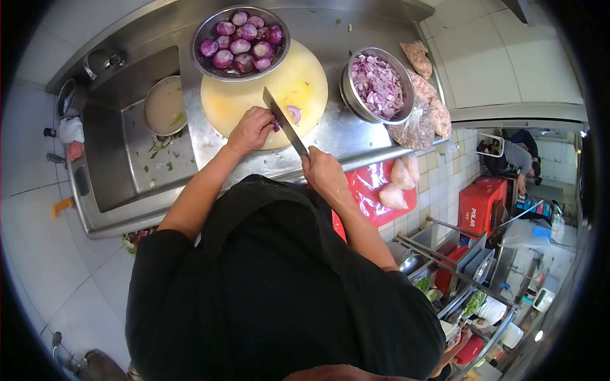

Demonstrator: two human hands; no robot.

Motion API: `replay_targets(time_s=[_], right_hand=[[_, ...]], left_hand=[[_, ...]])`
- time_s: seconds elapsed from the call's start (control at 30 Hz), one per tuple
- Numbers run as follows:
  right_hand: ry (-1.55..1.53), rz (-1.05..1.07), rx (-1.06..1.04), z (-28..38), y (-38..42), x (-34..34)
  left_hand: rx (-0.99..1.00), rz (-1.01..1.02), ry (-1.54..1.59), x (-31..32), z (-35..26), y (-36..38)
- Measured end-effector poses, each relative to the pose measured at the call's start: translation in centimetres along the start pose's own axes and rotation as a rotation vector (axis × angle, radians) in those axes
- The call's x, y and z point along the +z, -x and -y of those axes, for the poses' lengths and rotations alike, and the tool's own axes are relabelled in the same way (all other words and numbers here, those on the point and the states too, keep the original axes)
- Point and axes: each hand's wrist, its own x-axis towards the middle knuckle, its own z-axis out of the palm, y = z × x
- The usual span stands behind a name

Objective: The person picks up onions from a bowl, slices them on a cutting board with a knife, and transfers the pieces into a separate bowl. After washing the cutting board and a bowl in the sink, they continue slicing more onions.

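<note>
My right hand (pixel 324 170) is closed round the handle of a large knife (pixel 284 122), whose blade points away from me over the round yellowish cutting board (pixel 222 111). On the board, my left hand (pixel 253 130) grips a piece of red onion (pixel 276 126) right beside the blade; most of that piece is hidden by the fingers. A few cut onion slices (pixel 293 114) lie just right of the knife. Peeled red onions (pixel 240 46) fill a metal colander (pixel 198 58) at the board's far edge. Chopped onion (pixel 376 86) fills a steel bowl (pixel 346 89) on the right.
Left of the board is a sink (pixel 108 152) holding a basin of cloudy water (pixel 166 106) and scraps. Filled plastic bags (pixel 416 120) lie right of the bowl. Below the counter sits a red tray (pixel 368 190) with pale bagged items. Another person (pixel 518 155) is at the far right.
</note>
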Motion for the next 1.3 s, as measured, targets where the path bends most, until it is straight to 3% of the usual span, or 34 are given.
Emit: replay_targets(time_s=[0.4, 0.6, 0.7, 1.0, 1.3], right_hand=[[0.018, -0.002, -0.034, -0.5, -1.7, 2.4], [0.010, 0.054, 0.006, 0.7, 0.3, -0.9], [0.017, 0.024, -0.007, -0.1, -1.8, 2.3], [0.015, 0.075, 0.031, 1.0, 0.9, -2.0], [-0.018, 0.043, -0.012, -0.4, -2.1, 2.3]], left_hand=[[-0.032, -0.018, -0.005, 0.3, -0.3, 0.4], [-0.031, -0.055, -0.005, 0.1, 0.0, 0.3], [-0.042, -0.040, -0.020, 0.4, -0.1, 0.7], [-0.054, -0.065, 0.001, 0.3, 0.1, 0.8], [-0.048, -0.059, -0.007, 0.3, -0.2, 0.2]])
